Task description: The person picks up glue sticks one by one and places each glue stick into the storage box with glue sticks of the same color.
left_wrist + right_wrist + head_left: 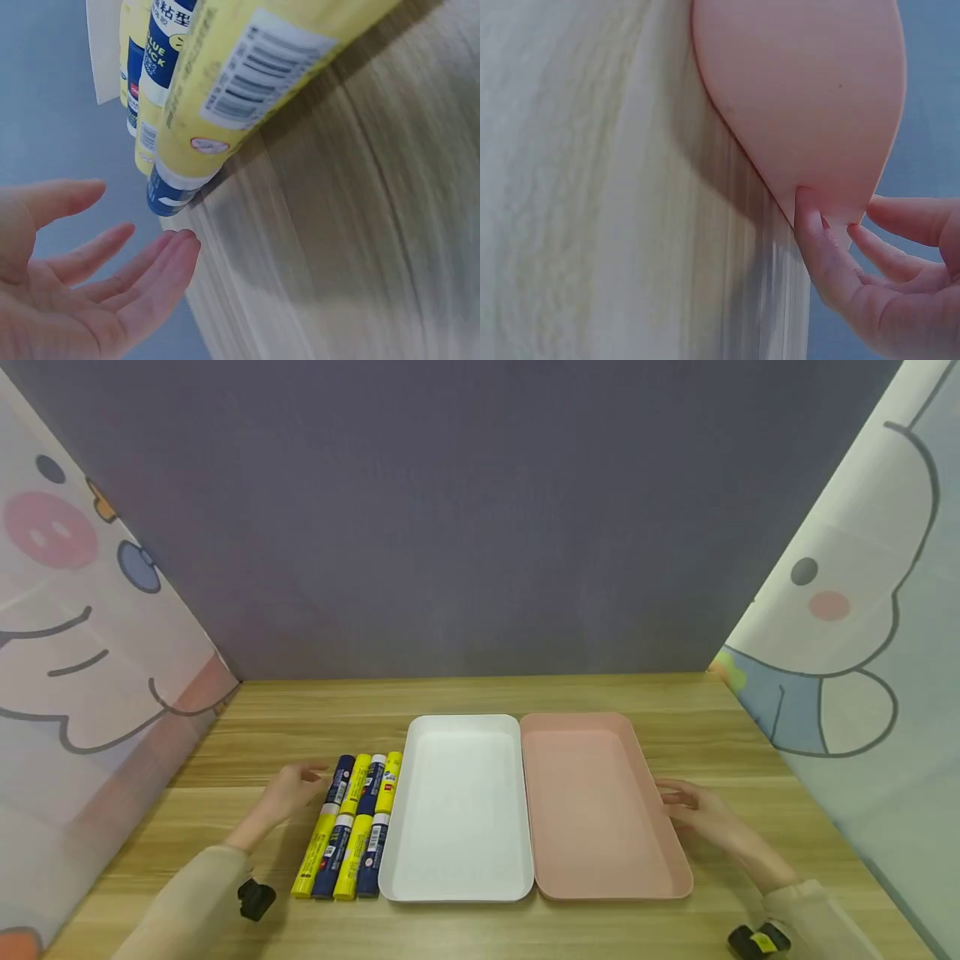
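Observation:
In two rows left of the white tray (457, 810) lie several yellow and navy glue sticks (313, 858). My left hand (291, 789) is beside the back-left navy stick, fingers extended and slightly bent. The left wrist view shows that hand (97, 292) with nothing in it, its fingertips just short of a stick's navy end (166, 196). A pink tray (588, 814) sits against the white one. At its right side is my right hand (697, 814). In the right wrist view, that hand's fingers (821, 247) lie along the tray's outer wall, with the thumb by the rim.
Both trays hold nothing. A dark grey panel (480, 518) rises behind the wooden table (480, 935). Cartoon-printed sheets (90, 635) slope up at left and right. Black wrist devices (256, 899) sit at both sleeves.

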Motion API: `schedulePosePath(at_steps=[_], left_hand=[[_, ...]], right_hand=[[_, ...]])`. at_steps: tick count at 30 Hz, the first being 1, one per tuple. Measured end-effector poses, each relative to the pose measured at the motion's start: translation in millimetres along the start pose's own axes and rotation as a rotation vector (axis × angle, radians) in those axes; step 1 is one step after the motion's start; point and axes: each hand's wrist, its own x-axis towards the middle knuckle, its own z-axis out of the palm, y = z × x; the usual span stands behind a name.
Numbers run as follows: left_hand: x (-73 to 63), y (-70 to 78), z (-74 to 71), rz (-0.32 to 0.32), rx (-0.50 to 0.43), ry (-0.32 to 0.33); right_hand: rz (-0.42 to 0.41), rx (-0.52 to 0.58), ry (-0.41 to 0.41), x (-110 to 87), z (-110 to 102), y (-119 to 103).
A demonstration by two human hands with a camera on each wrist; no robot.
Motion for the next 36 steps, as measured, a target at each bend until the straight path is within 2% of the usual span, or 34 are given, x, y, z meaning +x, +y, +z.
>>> schedulePosePath(at_steps=[6, 12, 29, 36], left_hand=[[9.9, -3.4, 6.6, -0.046, -0.040, -0.017], [14.6, -1.8, 11.1, -0.068, -0.023, -0.029], [23.2, -9.2, 18.6, -0.082, -0.033, -0.046], [27.3, -6.8, 18.1, -0.097, -0.088, -0.074]], right_hand=[[0.004, 0.011, -0.022, -0.3, -1, 1], [0.010, 0.032, -0.027, -0.4, 1, 1], [0.013, 0.054, -0.084, 0.1, -1, 2], [0.027, 0.085, -0.073, 0.5, -2, 1]])
